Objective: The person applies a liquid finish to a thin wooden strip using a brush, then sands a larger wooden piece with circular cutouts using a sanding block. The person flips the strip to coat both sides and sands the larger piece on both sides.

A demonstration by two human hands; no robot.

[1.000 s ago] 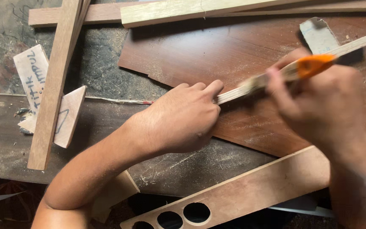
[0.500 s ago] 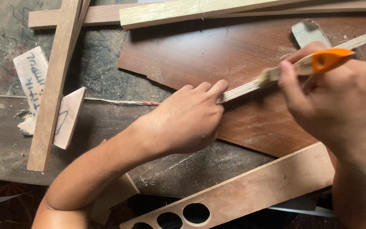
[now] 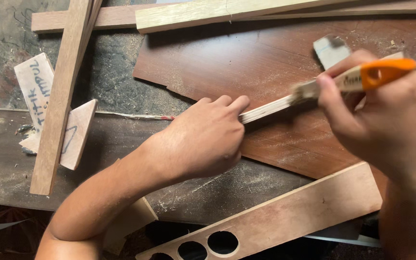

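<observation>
My left hand (image 3: 203,139) is closed around the near end of a thin pale wooden stick (image 3: 268,108), pinning it against a dark brown board (image 3: 256,67). My right hand (image 3: 386,120) grips a small brush with an orange handle (image 3: 383,72); its pale head (image 3: 306,89) rests on the stick, right of my left hand. The far end of the stick is mostly hidden behind the brush and my right fingers.
A long wooden slat (image 3: 61,96) lies upright at the left over small wood offcuts (image 3: 34,89). Pale planks (image 3: 227,12) run along the top. A plank with round holes (image 3: 275,219) lies at the bottom. Sawdust covers the dark bench (image 3: 116,91).
My right hand has slid the brush along the stick to the right and slightly up. My left hand has stayed in place on the stick.
</observation>
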